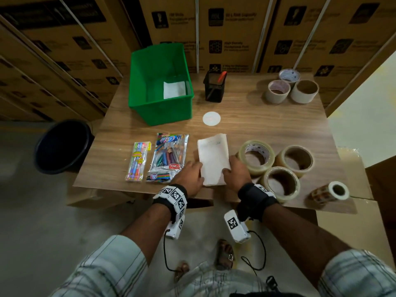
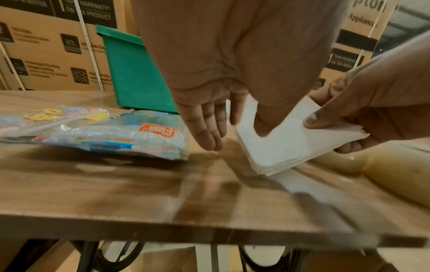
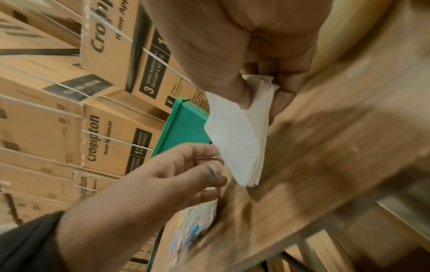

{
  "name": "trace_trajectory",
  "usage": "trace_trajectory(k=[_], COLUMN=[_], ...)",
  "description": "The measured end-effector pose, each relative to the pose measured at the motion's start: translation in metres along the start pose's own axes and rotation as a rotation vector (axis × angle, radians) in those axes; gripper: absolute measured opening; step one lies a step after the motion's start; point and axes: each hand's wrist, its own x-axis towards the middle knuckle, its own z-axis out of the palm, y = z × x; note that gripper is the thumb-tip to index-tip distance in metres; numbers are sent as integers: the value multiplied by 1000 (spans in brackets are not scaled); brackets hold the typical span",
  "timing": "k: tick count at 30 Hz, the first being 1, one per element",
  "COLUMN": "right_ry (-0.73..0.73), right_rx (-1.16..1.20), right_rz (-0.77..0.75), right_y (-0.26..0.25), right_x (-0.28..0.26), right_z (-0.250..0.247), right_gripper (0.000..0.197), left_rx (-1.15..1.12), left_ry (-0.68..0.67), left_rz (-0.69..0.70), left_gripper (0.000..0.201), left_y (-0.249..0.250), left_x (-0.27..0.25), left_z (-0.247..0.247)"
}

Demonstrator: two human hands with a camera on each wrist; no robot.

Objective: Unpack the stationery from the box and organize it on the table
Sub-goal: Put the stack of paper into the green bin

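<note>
Both hands are down at the near edge of the wooden table [image 1: 267, 116] now, on either side of a white stack of paper [image 1: 213, 159]. The right hand [image 1: 236, 171] has it: thumb on top, fingers curled beneath the near corner, pinching the sheets, and in the left wrist view that corner rides tilted just above the wood. The left hand [image 1: 189, 175] is at the stack's other edge, fingers straight and relaxed, thumb [image 2: 263, 127] laid on the top sheet, gripping nothing.

Just left of the left hand lies a clear packet of crayons and pens [image 1: 169, 158], flat on the table, and beside that, further left, a slimmer packet of coloured pens [image 1: 138, 161]. Right of the right hand, touching distance, three rolls of clear tape [image 1: 256, 157] sit clustered, with a small patterned roll [image 1: 330, 192] further right near the table edge.

Beyond the hands, past a white round sticker [image 1: 211, 118], stands the green box [image 1: 158, 112], with one white sheet [image 1: 174, 89] in its bottom. To the right of it is a black mesh pen holder [image 1: 214, 87] with a red-capped pen leaning inside, and far off to the right three more tape rolls [image 1: 291, 87]. Cardboard cartons [image 1: 235, 28] are stacked behind, and a dark bin [image 1: 62, 144] sits on the floor well to the left.
</note>
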Motion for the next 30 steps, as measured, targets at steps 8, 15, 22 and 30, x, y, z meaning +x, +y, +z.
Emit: trace_trajectory(k=[8, 15, 22, 30], right_ry=[-32, -97, -131, 78], right_rx=[422, 456, 468, 38], right_rz=[-132, -159, -222, -236], right_y=[-39, -88, -149, -247], right_x=[7, 18, 46, 148], right_z=[-45, -53, -43, -38], right_gripper=[31, 19, 25, 27], left_rx=[-602, -786, -803, -767], left_ry=[201, 246, 334, 307], left_rz=[-230, -80, -167, -210], left_gripper=[45, 12, 20, 31], left_y=[17, 22, -4, -44], left_x=[3, -4, 16, 104], left_z=[-57, -97, -157, -268])
